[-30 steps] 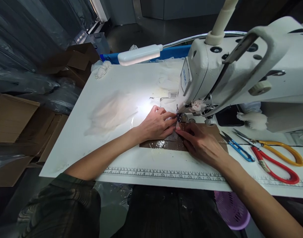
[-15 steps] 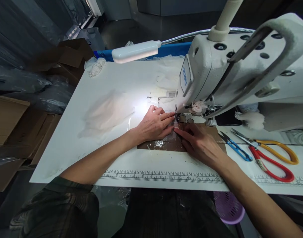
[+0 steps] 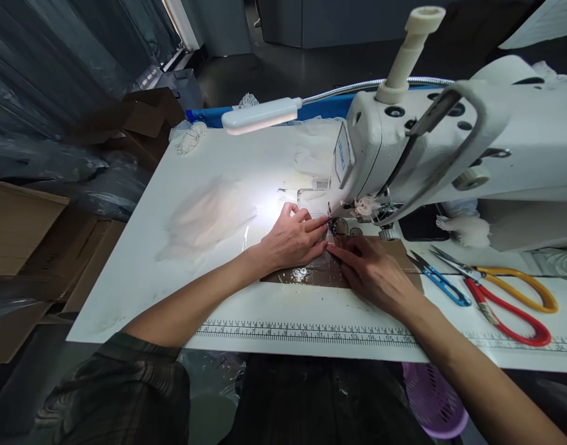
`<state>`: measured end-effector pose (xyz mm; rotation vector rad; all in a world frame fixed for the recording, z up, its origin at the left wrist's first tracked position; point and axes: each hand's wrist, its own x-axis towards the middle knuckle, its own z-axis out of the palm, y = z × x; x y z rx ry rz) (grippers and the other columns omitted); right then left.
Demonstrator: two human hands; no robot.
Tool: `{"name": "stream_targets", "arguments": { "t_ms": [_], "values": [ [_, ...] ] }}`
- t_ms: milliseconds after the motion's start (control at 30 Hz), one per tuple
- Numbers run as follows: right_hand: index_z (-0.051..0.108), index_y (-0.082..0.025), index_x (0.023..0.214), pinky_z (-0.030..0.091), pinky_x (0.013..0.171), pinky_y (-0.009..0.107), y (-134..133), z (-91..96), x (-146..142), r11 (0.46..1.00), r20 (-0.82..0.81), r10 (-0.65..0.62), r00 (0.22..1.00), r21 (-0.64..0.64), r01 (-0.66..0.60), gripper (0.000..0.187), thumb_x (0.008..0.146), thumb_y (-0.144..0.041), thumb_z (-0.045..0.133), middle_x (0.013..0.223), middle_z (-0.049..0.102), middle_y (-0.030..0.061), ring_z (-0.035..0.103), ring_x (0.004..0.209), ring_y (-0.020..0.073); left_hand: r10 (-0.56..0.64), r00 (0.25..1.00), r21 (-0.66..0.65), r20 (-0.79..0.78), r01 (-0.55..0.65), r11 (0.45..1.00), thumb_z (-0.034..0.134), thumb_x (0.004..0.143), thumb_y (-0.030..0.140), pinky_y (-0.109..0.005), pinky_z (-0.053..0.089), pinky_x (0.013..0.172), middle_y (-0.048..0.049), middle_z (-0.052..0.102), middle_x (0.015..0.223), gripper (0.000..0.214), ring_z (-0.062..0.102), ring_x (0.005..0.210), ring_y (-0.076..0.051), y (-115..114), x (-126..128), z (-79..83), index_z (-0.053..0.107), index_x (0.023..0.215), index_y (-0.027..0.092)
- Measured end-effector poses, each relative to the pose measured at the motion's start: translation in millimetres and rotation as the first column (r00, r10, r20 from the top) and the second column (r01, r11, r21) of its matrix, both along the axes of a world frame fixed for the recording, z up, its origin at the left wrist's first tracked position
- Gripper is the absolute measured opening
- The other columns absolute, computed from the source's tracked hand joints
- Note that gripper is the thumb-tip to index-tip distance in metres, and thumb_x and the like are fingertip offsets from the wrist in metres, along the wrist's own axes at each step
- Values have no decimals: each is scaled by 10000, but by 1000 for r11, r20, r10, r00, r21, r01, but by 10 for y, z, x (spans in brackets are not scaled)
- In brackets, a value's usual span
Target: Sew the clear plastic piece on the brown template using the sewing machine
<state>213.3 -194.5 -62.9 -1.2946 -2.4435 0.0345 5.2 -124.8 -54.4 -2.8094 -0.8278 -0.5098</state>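
My left hand (image 3: 292,238) lies on the white sewing table (image 3: 209,161) with its fingers stretched toward the needle of the white sewing machine (image 3: 450,142). My right hand (image 3: 373,269) rests flat opposite it, fingertips pointing at the same spot. Between the fingertips of both hands a small pale piece of fabric (image 3: 331,237) is pressed down by the presser foot. Under the hands lies a brown taped patch (image 3: 311,272) on the table.
A gooseneck lamp (image 3: 260,115) lights the needle area. Blue thread snips (image 3: 438,281) and red and yellow scissors (image 3: 510,296) lie at the right. Sheer white fabric (image 3: 209,213) lies left; a printed ruler (image 3: 311,330) runs along the front edge. Cardboard boxes (image 3: 28,228) stand at left; a purple basket (image 3: 434,402) sits below.
Only the view has shifted a little; both hands stay at the needle, holding the small piece in place.
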Motion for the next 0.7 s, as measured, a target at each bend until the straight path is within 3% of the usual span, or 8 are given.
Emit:
{"name": "stream_targets", "arguments": {
  "t_ms": [200, 700],
  "values": [
    [669, -219, 1171, 476, 609, 299, 11, -8, 17, 998, -8, -33, 999, -54, 33, 349, 889, -190, 465, 966, 581, 112, 568, 795, 194, 46, 999, 35, -18, -45, 998, 399, 967, 341, -471, 363, 832, -90, 671, 1140, 338, 536, 868, -240, -66, 44, 15, 661, 1066, 152],
    [676, -197, 1166, 437, 584, 286, 22, 0, 16, 1000, -4, -4, 1000, 20, 4, 360, 882, -163, 459, 908, 593, 109, 556, 737, 185, 22, 997, -1, -68, -22, 1000, 400, 971, 341, -433, 379, 788, -101, 612, 1260, 346, 530, 891, -238, -22, 13, 18, 633, 1144, 153]
  ]
}}
